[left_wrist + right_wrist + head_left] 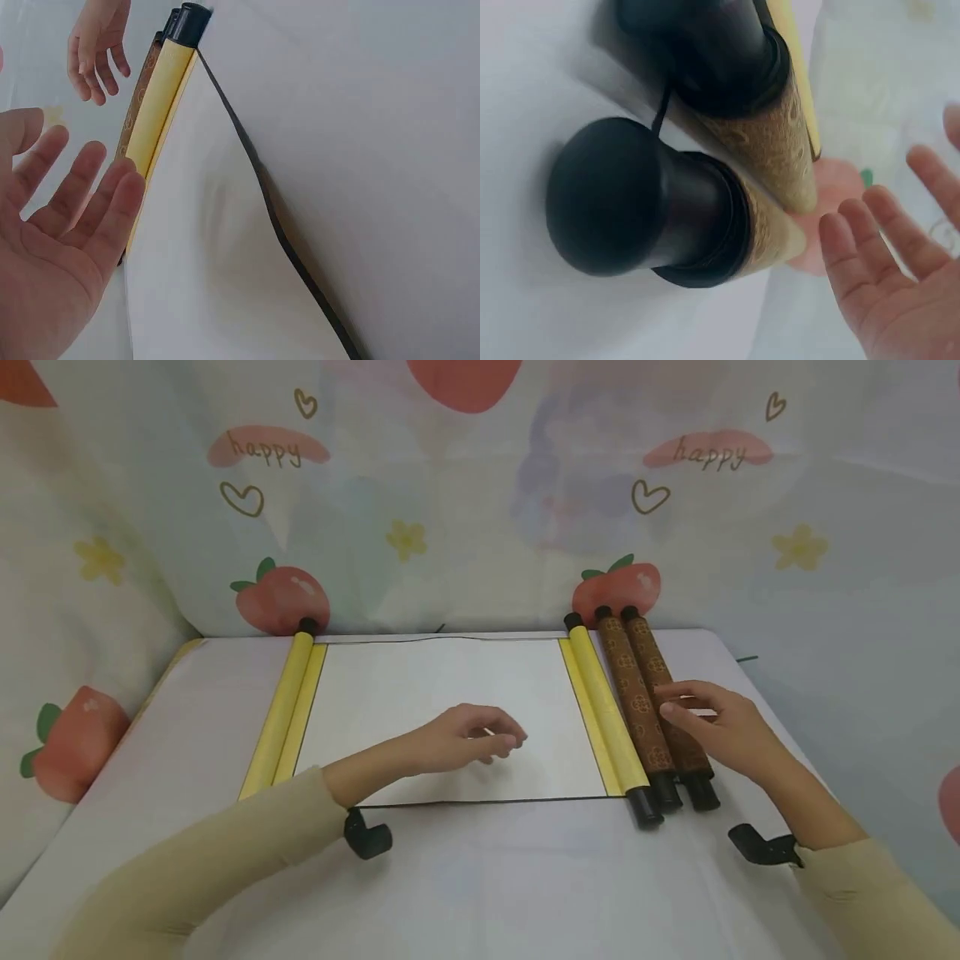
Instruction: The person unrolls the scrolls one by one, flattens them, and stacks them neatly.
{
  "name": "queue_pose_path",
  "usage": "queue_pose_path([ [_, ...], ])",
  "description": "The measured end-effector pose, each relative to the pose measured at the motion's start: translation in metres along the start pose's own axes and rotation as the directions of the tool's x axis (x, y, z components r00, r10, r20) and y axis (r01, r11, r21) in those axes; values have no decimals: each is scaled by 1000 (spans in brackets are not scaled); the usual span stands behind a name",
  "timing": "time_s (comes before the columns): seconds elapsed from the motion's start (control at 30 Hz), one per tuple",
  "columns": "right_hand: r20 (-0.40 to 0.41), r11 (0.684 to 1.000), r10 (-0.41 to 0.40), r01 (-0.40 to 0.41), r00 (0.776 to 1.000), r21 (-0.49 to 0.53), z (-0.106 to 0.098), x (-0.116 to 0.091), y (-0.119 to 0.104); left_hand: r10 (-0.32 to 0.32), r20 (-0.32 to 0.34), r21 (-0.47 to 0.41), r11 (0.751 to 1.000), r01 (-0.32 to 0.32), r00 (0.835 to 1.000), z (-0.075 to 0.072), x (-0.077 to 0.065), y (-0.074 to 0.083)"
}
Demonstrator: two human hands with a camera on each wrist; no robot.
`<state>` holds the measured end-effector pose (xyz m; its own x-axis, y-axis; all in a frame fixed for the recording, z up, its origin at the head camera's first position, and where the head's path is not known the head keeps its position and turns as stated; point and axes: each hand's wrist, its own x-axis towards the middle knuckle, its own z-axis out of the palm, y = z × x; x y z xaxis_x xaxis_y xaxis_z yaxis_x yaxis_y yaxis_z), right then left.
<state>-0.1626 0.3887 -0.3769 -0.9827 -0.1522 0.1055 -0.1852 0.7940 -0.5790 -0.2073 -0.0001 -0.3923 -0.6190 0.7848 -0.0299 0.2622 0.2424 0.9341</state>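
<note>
Empty, fingers loose, our left hand (474,737) hovers over a white, yellow-edged paper scroll (435,681) on the white worktop (480,877), likely light, creasable, best held by black knobs (645,807); our empty, relaxed right hand (720,727) hangs beside two brown patterned rolls (637,700), strawberry-print cloth (465,468) behind.

Dim, even light with soft shadows
</note>
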Motion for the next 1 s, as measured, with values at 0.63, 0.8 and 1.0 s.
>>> queue_pose_path([
  [0.63, 233, 869, 373, -426, 898, 253, -18, 20, 56, -372, -57, -740, 638, 211, 926, 40, 147, 24],
  [0.8, 279, 857, 352, -428, 893, 287, -18, 25, 64, -361, -48, -646, 722, 247, 931, 50, 169, 27],
  [1.0, 341, 828, 330, -443, 880, 344, -21, 26, 69, -370, -35, -627, 731, 268, 928, 63, 186, 33],
])
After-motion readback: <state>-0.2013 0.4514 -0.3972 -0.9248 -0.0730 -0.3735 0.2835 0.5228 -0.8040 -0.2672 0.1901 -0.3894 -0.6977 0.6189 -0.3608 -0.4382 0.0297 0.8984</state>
